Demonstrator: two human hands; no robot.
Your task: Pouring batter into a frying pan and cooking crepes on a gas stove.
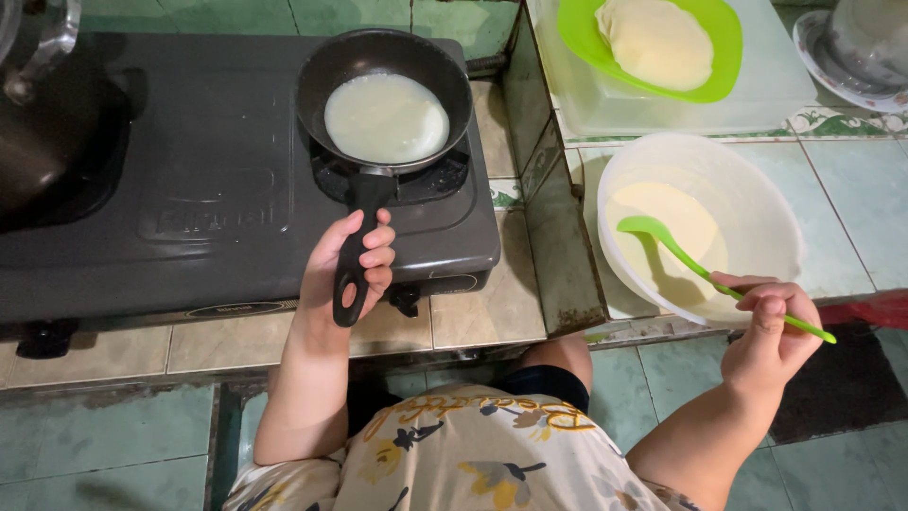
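A small black frying pan (322,90) sits on the right burner of a dark gas stove (189,208), with a round pale crepe of batter (386,118) spread inside it. My left hand (348,260) is wrapped around the pan's black handle. Over to the right, my right hand (771,331) holds the thin end of a green ladle (662,241), whose scoop rests inside a white plastic bowl (757,189) of pale batter (676,213).
A green plate (724,38) with cooked pale crepes lies on a clear container lid at the back right. A dark pot (38,114) stands on the left burner. The tiled counter steps down between stove and bowl.
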